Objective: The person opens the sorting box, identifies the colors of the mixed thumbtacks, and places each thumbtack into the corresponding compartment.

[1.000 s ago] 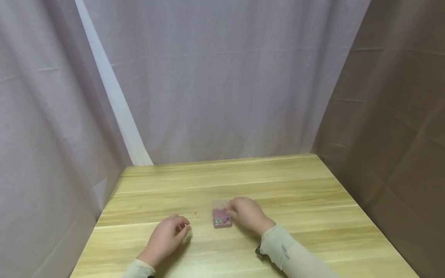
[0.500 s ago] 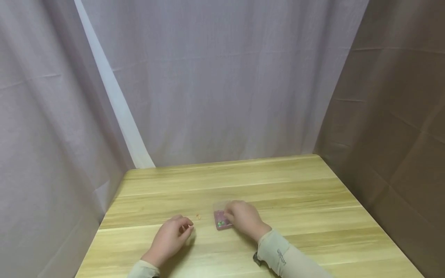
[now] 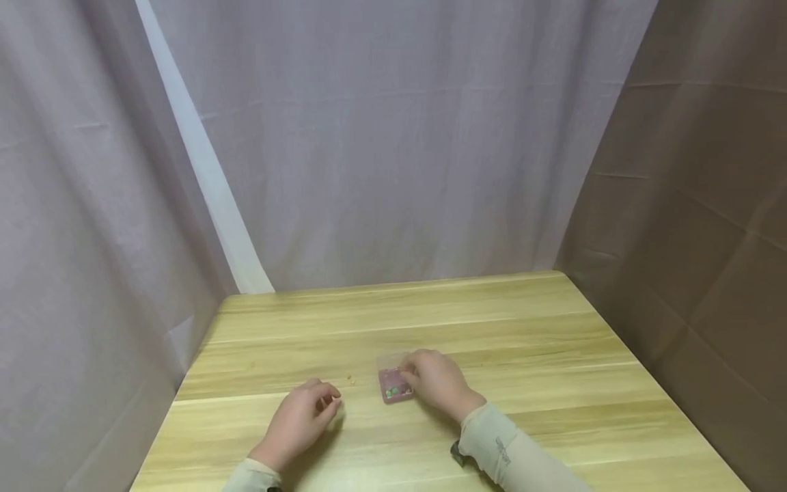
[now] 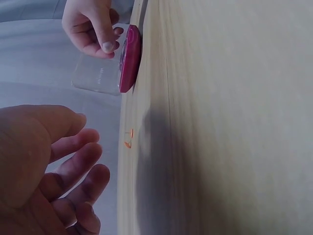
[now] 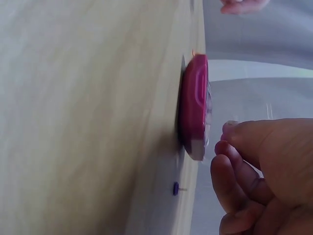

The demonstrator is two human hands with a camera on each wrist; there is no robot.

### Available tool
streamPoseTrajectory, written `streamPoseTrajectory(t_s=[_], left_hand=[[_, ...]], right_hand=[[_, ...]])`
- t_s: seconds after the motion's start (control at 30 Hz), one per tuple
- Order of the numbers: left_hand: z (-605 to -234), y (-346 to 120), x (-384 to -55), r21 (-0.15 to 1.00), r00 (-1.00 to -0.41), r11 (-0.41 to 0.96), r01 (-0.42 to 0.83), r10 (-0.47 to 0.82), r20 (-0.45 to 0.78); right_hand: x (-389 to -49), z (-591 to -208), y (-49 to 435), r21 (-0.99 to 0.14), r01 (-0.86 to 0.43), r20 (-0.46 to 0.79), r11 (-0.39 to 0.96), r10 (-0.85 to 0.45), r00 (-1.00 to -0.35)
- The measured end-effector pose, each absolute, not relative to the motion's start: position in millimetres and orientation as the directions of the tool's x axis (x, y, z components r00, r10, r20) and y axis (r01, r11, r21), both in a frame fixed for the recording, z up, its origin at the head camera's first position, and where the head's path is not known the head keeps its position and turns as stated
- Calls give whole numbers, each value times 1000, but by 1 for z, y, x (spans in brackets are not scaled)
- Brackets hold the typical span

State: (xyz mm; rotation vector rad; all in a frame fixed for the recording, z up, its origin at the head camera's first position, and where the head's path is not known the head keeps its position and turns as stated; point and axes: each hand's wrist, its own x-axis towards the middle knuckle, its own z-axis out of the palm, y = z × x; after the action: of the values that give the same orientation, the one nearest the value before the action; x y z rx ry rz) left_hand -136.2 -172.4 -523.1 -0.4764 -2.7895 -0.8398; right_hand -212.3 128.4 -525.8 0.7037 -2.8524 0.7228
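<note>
A small pink case [image 3: 396, 400] lies on the table with its clear lid [image 4: 95, 73] raised at the back. Several green pieces [image 3: 391, 392] sit in its front left compartment. Over the case's right side is my right hand [image 3: 435, 383], thumb and fingertips close together; whether something tiny is between them I cannot tell. A purple thumbtack [image 5: 176, 188] lies on the table near this hand, pin sideways. My left hand [image 3: 301, 420] hovers left of the case with loosely curled fingers and holds nothing. Two orange thumbtacks [image 4: 128, 144] lie beyond its fingers.
The wood-grain table [image 3: 522, 328] reaches back to a grey curtain [image 3: 399, 171]. Curtains also hang at the left and right sides. A dark device [image 3: 458, 452] is strapped at the right wrist.
My right hand first dips lower and further over the case, then draws back up and slightly right, showing more of the compartments. My left hand stays nearly still.
</note>
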Motion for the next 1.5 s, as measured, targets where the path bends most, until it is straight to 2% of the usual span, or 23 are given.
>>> streamPoseTrajectory(t_s=[0.3, 0.53, 0.93, 1.5], left_hand=[[-523, -175, -139, 503, -929, 786, 359, 249, 275], [-522, -177, -139, 500, -934, 795, 342, 228, 275], [-521, -182, -138, 532, -948, 791, 303, 195, 250], [-522, -179, -138, 547, -951, 782, 299, 197, 239]], right_hand=[[-218, -521, 142, -470, -416, 199, 778, -366, -909], [-228, -512, 162, -462, -366, 191, 808, -313, -931], [-223, -508, 170, -422, -365, 60, 830, -376, -925], [-220, -517, 161, -390, -385, 59, 837, -394, -917]])
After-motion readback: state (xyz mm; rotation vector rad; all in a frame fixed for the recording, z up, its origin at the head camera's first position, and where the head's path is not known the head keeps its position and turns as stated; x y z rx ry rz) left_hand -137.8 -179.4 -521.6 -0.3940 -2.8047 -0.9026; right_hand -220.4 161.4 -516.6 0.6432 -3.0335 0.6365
